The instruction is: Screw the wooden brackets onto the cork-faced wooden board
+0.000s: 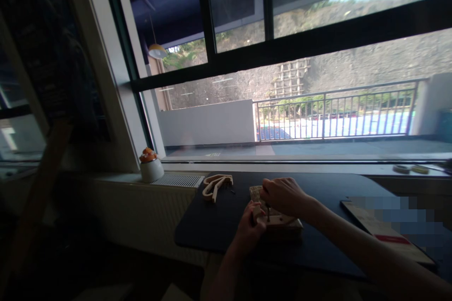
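My right hand is closed round the top of a screwdriver, its handle hidden in the fist. The dark shaft points down onto a pale wooden piece, which has a hole or screw head in it. My left hand grips the near left end of this piece, fingers bent round it. Beneath both hands lies a thick wooden board with a rough top. Left of it, curved wooden parts rest beside several small dark screws.
The dark table stands against the window sill. To the right lies a flat wooden panel with a red stripe, partly blurred out. A white pot with an orange top sits on the left ledge. Rolls of tape lie on the right sill.
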`<action>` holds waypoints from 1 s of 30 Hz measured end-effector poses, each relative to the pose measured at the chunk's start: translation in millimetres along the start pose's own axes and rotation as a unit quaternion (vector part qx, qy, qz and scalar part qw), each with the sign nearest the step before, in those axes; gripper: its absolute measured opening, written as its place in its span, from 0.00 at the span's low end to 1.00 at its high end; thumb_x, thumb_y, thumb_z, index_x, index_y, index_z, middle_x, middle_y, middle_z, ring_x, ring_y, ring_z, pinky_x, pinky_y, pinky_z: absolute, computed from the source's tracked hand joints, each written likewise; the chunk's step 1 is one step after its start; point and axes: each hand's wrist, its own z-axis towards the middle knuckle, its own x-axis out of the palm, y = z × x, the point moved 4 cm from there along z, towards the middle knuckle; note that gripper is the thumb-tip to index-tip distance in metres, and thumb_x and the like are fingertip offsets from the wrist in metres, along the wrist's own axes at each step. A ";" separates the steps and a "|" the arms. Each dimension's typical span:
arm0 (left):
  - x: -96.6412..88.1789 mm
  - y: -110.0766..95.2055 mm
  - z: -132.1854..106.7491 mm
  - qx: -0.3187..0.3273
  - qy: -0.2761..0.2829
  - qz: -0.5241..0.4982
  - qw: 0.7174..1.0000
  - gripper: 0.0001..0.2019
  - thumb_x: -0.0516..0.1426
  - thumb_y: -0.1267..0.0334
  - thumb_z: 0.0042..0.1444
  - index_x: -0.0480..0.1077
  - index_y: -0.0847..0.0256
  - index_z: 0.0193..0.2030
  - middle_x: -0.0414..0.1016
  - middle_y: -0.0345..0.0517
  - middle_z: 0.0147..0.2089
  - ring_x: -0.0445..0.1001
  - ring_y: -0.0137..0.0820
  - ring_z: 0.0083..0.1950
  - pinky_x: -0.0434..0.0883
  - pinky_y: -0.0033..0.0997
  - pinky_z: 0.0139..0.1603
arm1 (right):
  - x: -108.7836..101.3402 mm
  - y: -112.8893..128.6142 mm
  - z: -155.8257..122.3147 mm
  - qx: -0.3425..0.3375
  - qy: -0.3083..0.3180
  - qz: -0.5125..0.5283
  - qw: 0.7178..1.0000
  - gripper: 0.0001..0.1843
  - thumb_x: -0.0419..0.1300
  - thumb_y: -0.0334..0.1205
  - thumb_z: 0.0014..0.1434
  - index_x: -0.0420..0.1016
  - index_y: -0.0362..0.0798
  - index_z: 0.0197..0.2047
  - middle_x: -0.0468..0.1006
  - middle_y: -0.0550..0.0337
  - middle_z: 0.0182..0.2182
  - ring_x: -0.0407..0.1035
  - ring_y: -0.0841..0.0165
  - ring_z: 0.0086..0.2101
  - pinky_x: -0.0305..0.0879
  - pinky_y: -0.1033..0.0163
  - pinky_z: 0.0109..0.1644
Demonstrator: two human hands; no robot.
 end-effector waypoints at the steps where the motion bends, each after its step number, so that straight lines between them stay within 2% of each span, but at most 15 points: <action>1: -0.1 -0.2 -0.1 0.000 0.000 0.000 1.000 0.12 0.58 0.69 0.44 0.73 0.60 0.38 0.71 0.49 0.57 0.55 0.47 0.68 0.53 0.42 0.67 | -2.3 0.1 -1.5 -0.012 0.003 0.005 1.000 0.16 0.47 0.40 0.65 0.73 0.45 0.33 0.80 0.50 0.29 0.76 0.60 0.31 0.53 0.63 0.30; 7: -0.8 -2.3 -1.1 0.003 0.003 -0.004 1.000 0.13 0.58 0.71 0.44 0.73 0.59 0.39 0.72 0.47 0.56 0.56 0.46 0.68 0.52 0.40 0.68 | -4.0 -0.2 -8.0 -0.071 0.002 0.033 0.997 0.13 0.48 0.40 0.66 0.72 0.47 0.37 0.80 0.57 0.34 0.73 0.69 0.32 0.52 0.66 0.30; 13: 0.1 1.6 -0.5 -0.001 -0.001 -0.009 1.000 0.13 0.58 0.70 0.44 0.74 0.59 0.39 0.72 0.46 0.56 0.55 0.45 0.68 0.53 0.39 0.67 | 3.4 -0.7 -2.8 -0.025 -0.009 0.016 1.000 0.16 0.49 0.44 0.66 0.73 0.46 0.35 0.80 0.54 0.28 0.75 0.64 0.30 0.52 0.64 0.30; 17: 0.3 4.3 -0.4 -0.012 -0.013 -0.012 1.000 0.19 0.59 0.67 0.45 0.73 0.60 0.46 0.71 0.48 0.57 0.56 0.45 0.68 0.52 0.40 0.68 | -1.6 3.4 0.3 -0.002 -0.013 0.006 1.000 0.18 0.48 0.43 0.67 0.74 0.45 0.34 0.80 0.50 0.28 0.75 0.61 0.31 0.54 0.64 0.30; 21: 0.0 5.8 -1.0 -0.021 -0.015 -0.014 1.000 0.20 0.60 0.67 0.44 0.73 0.61 0.46 0.70 0.50 0.59 0.54 0.46 0.69 0.53 0.39 0.68 | -8.1 5.2 -1.8 -0.034 0.001 0.021 0.999 0.19 0.45 0.40 0.67 0.74 0.47 0.32 0.80 0.53 0.29 0.75 0.63 0.31 0.54 0.64 0.30; 25: -0.1 7.2 -1.0 -0.026 -0.019 -0.022 0.999 0.22 0.60 0.67 0.43 0.72 0.61 0.49 0.68 0.50 0.61 0.55 0.46 0.68 0.53 0.40 0.67 | -8.0 2.6 -5.0 -0.071 0.009 0.048 0.996 0.16 0.46 0.40 0.67 0.74 0.50 0.38 0.81 0.58 0.34 0.75 0.67 0.34 0.56 0.66 0.32; 27: -0.1 6.6 -0.8 -0.026 -0.019 -0.024 0.999 0.22 0.60 0.67 0.43 0.72 0.60 0.48 0.69 0.49 0.59 0.56 0.45 0.68 0.54 0.39 0.67 | -6.2 0.7 -4.8 -0.070 0.006 0.051 0.996 0.15 0.46 0.40 0.68 0.74 0.50 0.41 0.81 0.57 0.37 0.75 0.66 0.36 0.57 0.66 0.33; 30: -0.3 3.8 -0.7 -0.020 -0.015 -0.022 0.999 0.18 0.60 0.67 0.43 0.74 0.60 0.44 0.71 0.48 0.58 0.56 0.45 0.68 0.54 0.39 0.67 | -3.5 -2.1 -3.3 -0.048 0.004 0.047 0.998 0.15 0.47 0.39 0.67 0.74 0.47 0.39 0.81 0.53 0.34 0.75 0.64 0.35 0.57 0.64 0.33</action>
